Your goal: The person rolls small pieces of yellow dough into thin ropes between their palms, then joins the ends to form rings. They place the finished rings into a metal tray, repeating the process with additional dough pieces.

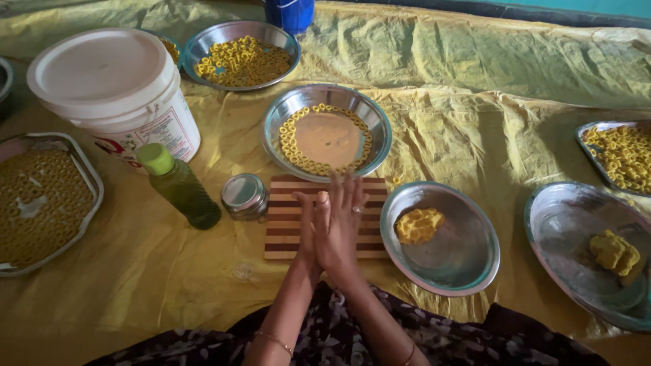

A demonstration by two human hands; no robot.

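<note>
Dough, hidden, sits between flat-pressed left hand (308, 227) and right hand (342, 220) above striped board (285, 230).

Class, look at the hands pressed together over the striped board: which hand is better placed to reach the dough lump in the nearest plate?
Probably the right hand. The dough lump lies in the plate just right of the board, on that hand's side. The left hand would have to cross over it.

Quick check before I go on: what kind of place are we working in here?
Likely a home or small floor-level snack-making spot. A yellow sheet covers the floor, steel plates hold yellow dough rings, and a striped wooden board lies under the pressed-together left hand and right hand.
</note>
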